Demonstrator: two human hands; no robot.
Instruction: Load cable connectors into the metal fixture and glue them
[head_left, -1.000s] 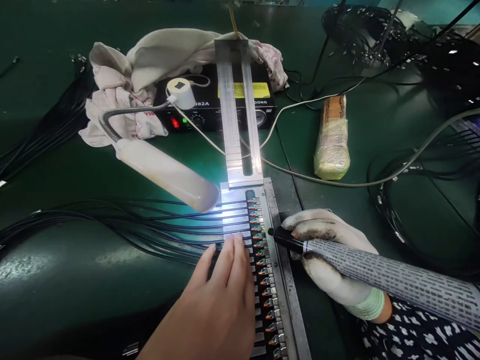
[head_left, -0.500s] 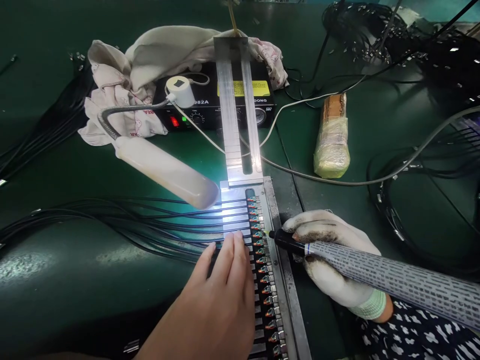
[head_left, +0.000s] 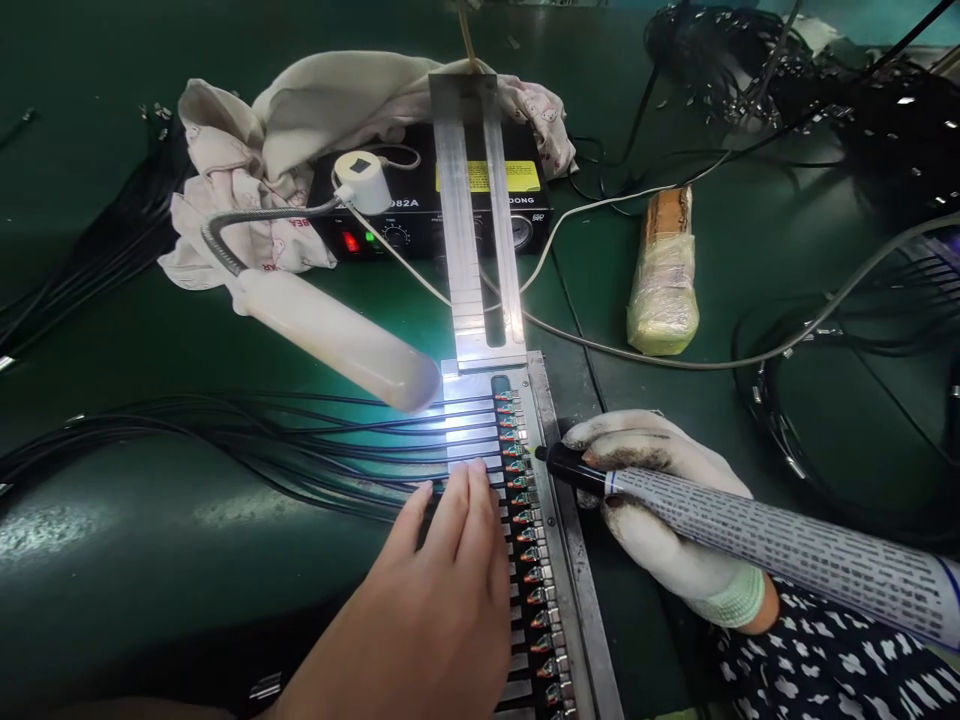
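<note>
My bare left hand (head_left: 450, 570) lies with its fingers stretched out over the black cables (head_left: 322, 435) at the long metal fixture (head_left: 577, 580). Along this fixture runs a row of small metal connectors (head_left: 534, 552) with orange and green wire ends. My right hand (head_left: 667, 510), in a white glove with dark-stained fingertips, is closed around a dispensing syringe (head_left: 765, 540) with a grey patterned barrel and black front end. Its thin yellowish tip points left, close to one connector just beyond my left fingertips. Whether the tip touches it I cannot tell.
A white gooseneck lamp (head_left: 337, 335) shines on the fixture's far end. Behind stands a black dispenser box (head_left: 420, 225) marked 982A, with cloth (head_left: 330, 100) draped over it. A plastic-wrapped block (head_left: 664, 290) and a grey hose (head_left: 720, 365) lie to the right. Cable bundles (head_left: 795, 430) surround the area.
My right hand and the syringe have shifted slightly away from me and to the left, so the tip sits a little farther up the connector row. My left hand has hardly moved.
</note>
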